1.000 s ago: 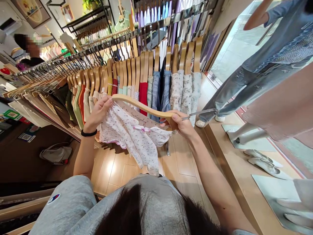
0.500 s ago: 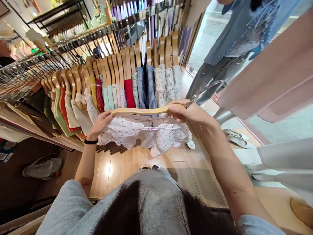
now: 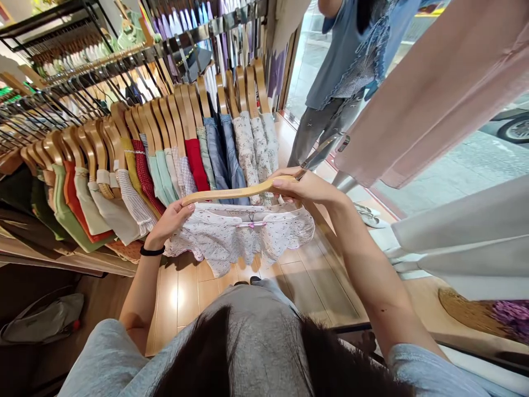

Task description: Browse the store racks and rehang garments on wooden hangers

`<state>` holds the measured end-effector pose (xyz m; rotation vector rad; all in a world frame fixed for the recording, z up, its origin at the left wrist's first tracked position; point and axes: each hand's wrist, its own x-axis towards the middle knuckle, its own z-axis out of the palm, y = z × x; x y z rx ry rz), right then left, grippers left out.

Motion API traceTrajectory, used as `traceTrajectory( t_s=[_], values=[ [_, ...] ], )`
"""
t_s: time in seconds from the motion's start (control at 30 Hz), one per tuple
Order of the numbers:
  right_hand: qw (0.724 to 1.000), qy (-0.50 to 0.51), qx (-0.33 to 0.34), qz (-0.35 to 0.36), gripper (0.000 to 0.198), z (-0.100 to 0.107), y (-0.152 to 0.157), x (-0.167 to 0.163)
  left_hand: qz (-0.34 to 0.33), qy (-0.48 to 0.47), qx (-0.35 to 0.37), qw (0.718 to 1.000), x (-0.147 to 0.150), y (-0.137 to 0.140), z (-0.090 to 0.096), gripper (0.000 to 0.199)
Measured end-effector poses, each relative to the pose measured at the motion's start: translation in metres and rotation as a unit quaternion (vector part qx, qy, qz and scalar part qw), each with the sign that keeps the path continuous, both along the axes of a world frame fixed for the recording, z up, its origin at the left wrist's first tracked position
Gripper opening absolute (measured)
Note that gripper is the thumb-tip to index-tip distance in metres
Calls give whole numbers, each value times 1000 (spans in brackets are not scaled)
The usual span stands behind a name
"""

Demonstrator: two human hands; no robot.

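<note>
A wooden clothes hanger (image 3: 227, 193) is held out in front of me by its two ends. My left hand (image 3: 170, 221), with a black band at the wrist, pinches its left end. My right hand (image 3: 303, 190) grips the right end, near the metal hook (image 3: 320, 153) that points up and to the right. From the hanger hangs a white blouse (image 3: 231, 231) with small dark specks and a small pink bow at the neckline. Its lower part hangs over the floor.
Ahead, a metal rail (image 3: 198, 34) carries many garments on wooden hangers, a red one (image 3: 195, 165) among them. On the right hang a pink garment (image 3: 413, 105) and a white one (image 3: 467, 242). A person in blue (image 3: 343, 60) stands beyond. A bag (image 3: 45, 318) lies at lower left.
My view has turned to the right, so the rack and the person now appear further left. The hanger tilts slightly more, right end up. Both hands keep their hold.
</note>
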<state>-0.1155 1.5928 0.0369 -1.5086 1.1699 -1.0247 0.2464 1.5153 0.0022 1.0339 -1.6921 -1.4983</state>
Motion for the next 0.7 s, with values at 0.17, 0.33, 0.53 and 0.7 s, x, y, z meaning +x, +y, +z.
traceTrajectory(
  t_s=[0.17, 0.33, 0.53, 0.7],
  values=[
    [999, -43, -6, -23, 58, -2, 4, -10, -10, -4, -9, 1000, -14, 11, 17, 42],
    [997, -71, -21, 25, 57, -10, 5, -16, -2, 5, -15, 1000, -28, 13, 22, 48],
    [993, -103, -6, 57, 60, -23, 6, -4, -40, 30, -61, 997, -38, 13, 14, 50],
    [994, -108, -2, 11, 54, -30, 8, 5, -122, 39, -34, 991, -37, 14, 21, 56]
  ],
)
